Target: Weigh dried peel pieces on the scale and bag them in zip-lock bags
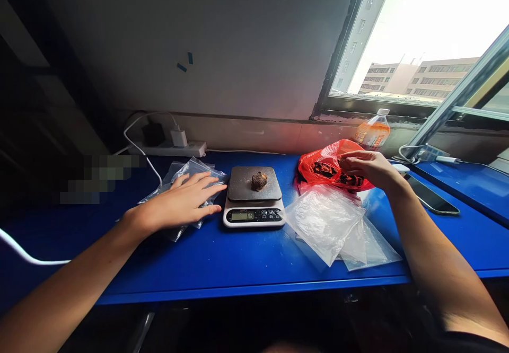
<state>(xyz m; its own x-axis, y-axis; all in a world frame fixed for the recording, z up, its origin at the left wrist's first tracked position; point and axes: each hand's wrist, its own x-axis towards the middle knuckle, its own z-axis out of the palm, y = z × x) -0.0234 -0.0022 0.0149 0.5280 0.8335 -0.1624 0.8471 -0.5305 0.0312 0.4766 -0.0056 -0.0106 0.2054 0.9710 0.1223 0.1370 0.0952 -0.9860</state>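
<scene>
A digital kitchen scale [254, 209] stands at the middle of the blue table, its display lit with small digits. One rough, dark brown, roundish lump [259, 181] sits on its grey plate; I cannot make out its exact kind. To the left, my left hand [193, 199] is spread flat over several clear plastic bags [181, 168], fingertips just beside the scale. My right hand [368, 166] reaches to the mouth of a red plastic bag [314, 162] holding dark brown pieces [324, 169]. Its fingers are curled together there, and what they pinch is hidden.
Clear zip bags [326, 220] lie in front of the red bag. Behind it stands an orange drink bottle [374, 129]. A phone [431, 196] lies at the right. A power strip [193, 149] with a white cable runs along the wall. The table's front edge [254, 292] is near me.
</scene>
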